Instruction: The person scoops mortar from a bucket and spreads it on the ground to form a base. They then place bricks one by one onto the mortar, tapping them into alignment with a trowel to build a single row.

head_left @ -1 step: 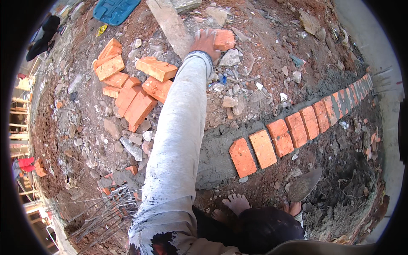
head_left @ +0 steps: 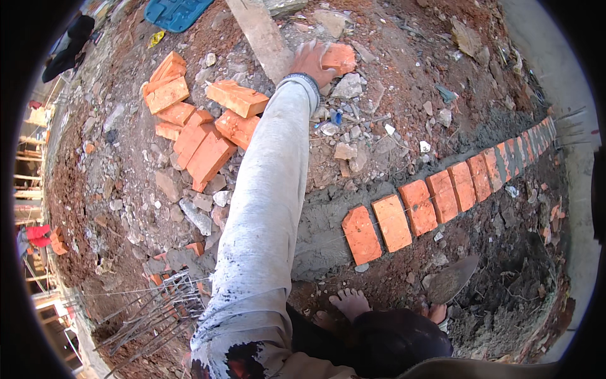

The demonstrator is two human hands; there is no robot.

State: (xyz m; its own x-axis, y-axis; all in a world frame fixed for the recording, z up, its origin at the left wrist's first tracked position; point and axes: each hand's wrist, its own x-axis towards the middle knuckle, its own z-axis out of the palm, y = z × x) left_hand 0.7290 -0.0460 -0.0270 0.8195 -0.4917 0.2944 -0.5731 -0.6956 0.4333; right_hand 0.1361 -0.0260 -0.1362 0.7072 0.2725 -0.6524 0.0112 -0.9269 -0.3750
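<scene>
Stretched forward, my left hand (head_left: 310, 63) has its fingers closed on a red brick (head_left: 341, 58) among the rubble. A loose pile of bricks (head_left: 202, 151) lies left of my sleeve, beside a pale board (head_left: 259, 38) that reaches toward that hand. At the lower right, partly hidden by my dark trouser leg, my right hand (head_left: 437, 314) grips a trowel (head_left: 451, 281) by its mostly hidden handle. Above the trowel, a row of bricks (head_left: 416, 208) sits on grey mortar, with a string along it, curving away to the upper right.
My bare foot (head_left: 347, 303) is below the brick row. Steel rods (head_left: 145, 316) jut out at lower left. A concrete strip (head_left: 568, 265) borders the right side. A blue plastic piece (head_left: 173, 12) lies at the top, and someone in dark clothing (head_left: 66, 47) is at upper left.
The view has shifted slightly, so the ground appears a little right and down. My left hand remains on the brick, with little visible movement.
</scene>
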